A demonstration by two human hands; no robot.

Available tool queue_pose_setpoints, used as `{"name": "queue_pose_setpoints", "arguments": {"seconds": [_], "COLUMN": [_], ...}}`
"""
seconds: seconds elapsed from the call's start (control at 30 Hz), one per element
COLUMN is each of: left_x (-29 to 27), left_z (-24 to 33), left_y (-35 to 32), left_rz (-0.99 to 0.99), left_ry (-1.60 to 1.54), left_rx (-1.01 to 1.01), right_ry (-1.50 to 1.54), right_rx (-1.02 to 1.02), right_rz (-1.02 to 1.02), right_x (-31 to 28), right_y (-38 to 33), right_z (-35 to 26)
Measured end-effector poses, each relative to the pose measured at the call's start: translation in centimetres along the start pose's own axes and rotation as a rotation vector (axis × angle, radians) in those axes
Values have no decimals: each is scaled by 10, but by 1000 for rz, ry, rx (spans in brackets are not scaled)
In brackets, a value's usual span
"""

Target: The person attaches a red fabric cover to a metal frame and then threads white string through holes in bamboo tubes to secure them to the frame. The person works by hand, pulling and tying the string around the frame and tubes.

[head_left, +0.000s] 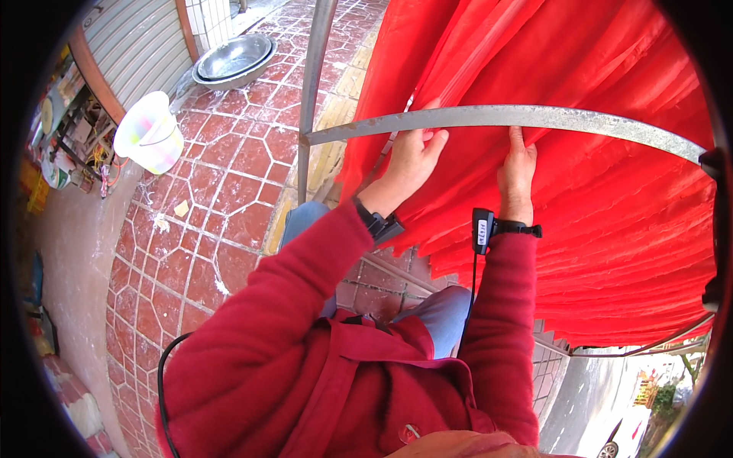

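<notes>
Red fabric canopy (580, 153): pleated cloth, draped in folds over a grey metal crossbar (534, 117) and hanging past it toward the lower right; it fills the upper right of the view.

Crossbar: galvanised, flat-faced, bent by the lens; its left end meets an upright grey metal post (311, 84), its right end runs to a dark fitting at the far right.

Left hand (410, 159): raised to the underside of the crossbar near its left end, fingers curled up against the bar and the cloth edge, thumb spread. Whether the fingers pinch the fabric or only press it to the bar cannot be told.

Right hand (517, 168): just beside the left, further along the bar, fingers straight up and pressed on the cloth at the bar; closure around anything is not visible.

Both wrists: black bands, the right one carrying a small black device (481, 230) with a cable running down the red sleeve (500, 320).

Ground: red hexagon-pattern paving tiles (229, 175). On them, by the upper left, a white plastic bucket (150, 131) tilted on its side, and two stacked metal basins (235, 59) beyond it, near a grey roller shutter (137, 38).
</notes>
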State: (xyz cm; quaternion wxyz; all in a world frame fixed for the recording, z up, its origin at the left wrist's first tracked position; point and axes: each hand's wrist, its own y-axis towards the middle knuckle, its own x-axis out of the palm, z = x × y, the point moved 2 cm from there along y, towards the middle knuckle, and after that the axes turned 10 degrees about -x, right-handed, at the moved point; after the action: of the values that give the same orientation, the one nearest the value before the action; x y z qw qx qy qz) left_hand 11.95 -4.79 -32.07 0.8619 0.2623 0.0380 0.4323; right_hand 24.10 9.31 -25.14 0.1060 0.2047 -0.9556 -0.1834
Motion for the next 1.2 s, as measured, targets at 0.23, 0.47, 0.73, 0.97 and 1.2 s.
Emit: {"name": "queue_pose_setpoints", "arguments": {"seconds": [0.23, 0.47, 0.73, 0.97, 1.2], "left_x": [-6, 1, 13, 25, 20], "left_z": [-10, -7, 3, -8, -21], "left_y": [-1, -1, 16, 27, 23], "left_rz": [38, -39, -131, -201, -161], "left_ry": [-199, -95, 233, 297, 231], "left_rx": [-45, -7, 146, -2, 22], "right_ry": [-37, 16, 41, -216, -82], "right_rx": [20, -64, -272, -357, -323], "right_rz": [26, -23, -6, -1, 104], "right_x": [-19, -21, 16, 65, 59], "right_y": [6, 8, 6, 4, 24], "right_z": [4, 7, 18, 21, 48]}}
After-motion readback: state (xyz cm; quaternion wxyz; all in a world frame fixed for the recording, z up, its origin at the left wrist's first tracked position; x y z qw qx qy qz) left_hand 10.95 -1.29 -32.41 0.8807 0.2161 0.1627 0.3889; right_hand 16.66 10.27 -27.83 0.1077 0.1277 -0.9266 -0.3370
